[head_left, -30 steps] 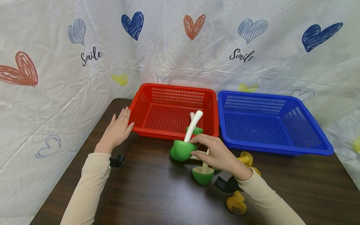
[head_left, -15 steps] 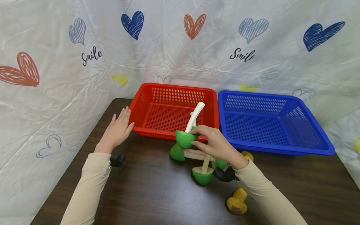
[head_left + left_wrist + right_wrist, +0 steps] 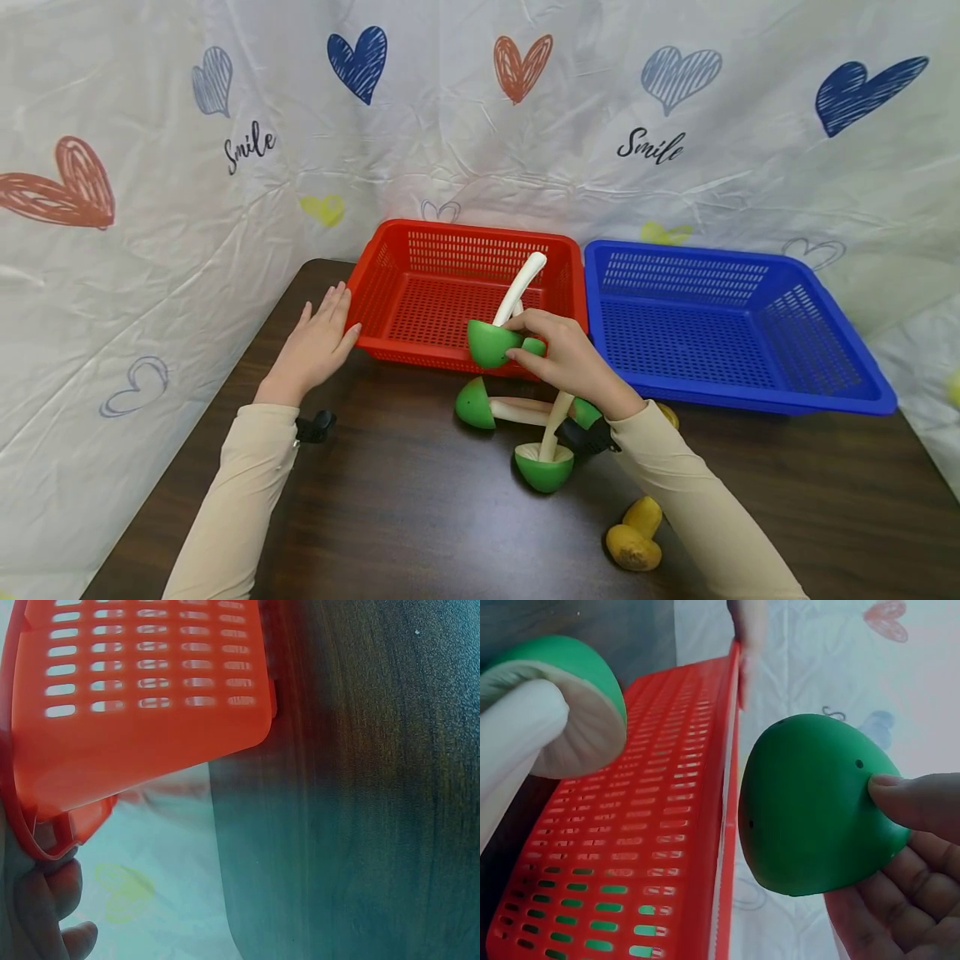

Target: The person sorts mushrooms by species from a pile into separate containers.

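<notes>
white fabric backdrop (image 3: 442, 158), printed with hearts and the word smile, hangs behind a dark brown wood-grain table (image 3: 390, 483). we find a smooth, white-stemmed, green-capped mushroom (image 3: 491, 344) held cap-down, its stem leaning up toward one o'clock, at the near rim of a red slatted plastic basket (image 3: 442, 304). taking that mushroom as our clock's centre, a blue slatted plastic basket (image 3: 671, 321) sits at three, a pale-stemmed, green-capped mushroom (image 3: 476, 406) lies sideways at six, and a lumpy yellow mushroom (image 3: 635, 546) rests at five.

we think the cap could catch the near rim if it travels too low; we cannot tell whether they touch. the hold is at one edge of a rounded cap, so it might roll or slip. it might also knock the second green-capped mushroom (image 3: 534, 346), inside the red basket.

the right hand (image 3: 572, 358) pinches the cap narrowly, thumb on the green outside, forefinger at its upper edge. the left hand (image 3: 311, 346), at nine, has straight fingers against the red basket's nine-o'clock side; a hard bump might shift the basket.
</notes>
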